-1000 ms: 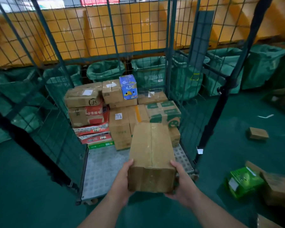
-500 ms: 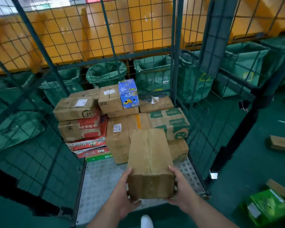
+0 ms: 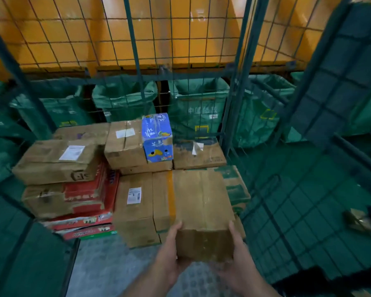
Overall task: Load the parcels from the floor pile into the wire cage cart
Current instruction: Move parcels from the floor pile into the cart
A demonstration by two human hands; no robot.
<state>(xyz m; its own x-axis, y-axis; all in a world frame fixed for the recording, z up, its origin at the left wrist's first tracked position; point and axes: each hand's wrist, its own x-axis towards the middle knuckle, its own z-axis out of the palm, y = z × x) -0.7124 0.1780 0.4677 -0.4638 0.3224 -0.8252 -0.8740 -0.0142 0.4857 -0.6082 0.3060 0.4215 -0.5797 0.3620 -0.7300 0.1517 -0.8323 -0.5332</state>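
Nearest to us, our left hand (image 3: 169, 251) and right hand (image 3: 238, 254) clamp one brown parcel (image 3: 204, 213) between them, palms pressed to its two side faces at the near end, thumbs over the top edges. So the grip is closed on the parcel from both sides; neither hand is free. The parcel's long axis runs straight away from us, its taped seam pointing into the wire cage cart (image 3: 135, 56). It hangs above the cart's grey perforated deck (image 3: 107, 266), with its far end over the front row of stacked boxes.

The relation that matters is what lies under that far end: a green-printed carton (image 3: 234, 189) pokes out on the right, and a tall brown box with a white label (image 3: 135, 209) stands just beside on the left. We judge the likely landing spot to be on top of the green-printed carton, which means pushing forward along the long axis. Both hands are equally near, so neither leads.

Behind stand a blue box (image 3: 157, 140) and more brown cartons, with a red-printed stack (image 3: 88, 194) on the left. Beyond the mesh hang green sacks (image 3: 124, 97) below orange panels.
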